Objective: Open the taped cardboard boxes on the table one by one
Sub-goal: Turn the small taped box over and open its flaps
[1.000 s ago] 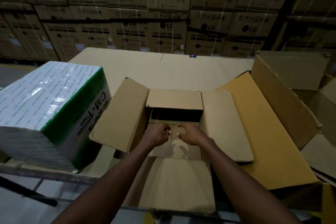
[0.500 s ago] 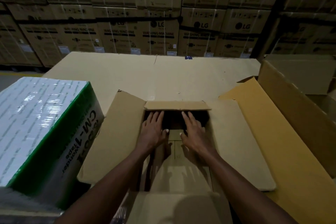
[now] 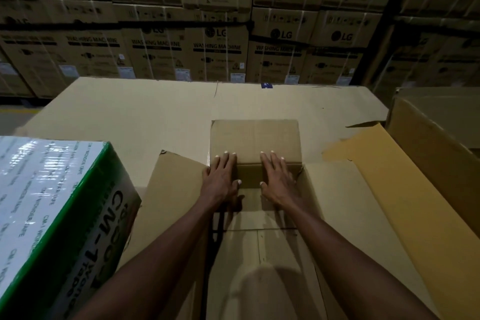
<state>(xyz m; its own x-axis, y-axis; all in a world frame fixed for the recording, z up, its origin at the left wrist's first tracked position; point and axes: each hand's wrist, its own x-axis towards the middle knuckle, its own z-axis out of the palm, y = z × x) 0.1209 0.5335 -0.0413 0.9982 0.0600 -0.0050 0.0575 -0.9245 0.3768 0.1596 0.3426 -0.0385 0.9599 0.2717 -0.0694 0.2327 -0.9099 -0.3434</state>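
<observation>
We see the brown cardboard box [image 3: 259,215] open at the centre of the table [image 3: 155,112], its far flap [image 3: 255,140] folded flat outward toward 12 o'clock and its side flaps spread wide. Our left hand [image 3: 220,176] and right hand [image 3: 276,179] lie flat with fingers straight, pressing that flap's hinge. At 9 o'clock stands a green-and-white tape carton [image 3: 52,215], just beside the left flap. At 3 o'clock lies a larger opened box [image 3: 415,202]. Stacked washing-machine cartons [image 3: 218,47] wall off 12 o'clock.
</observation>
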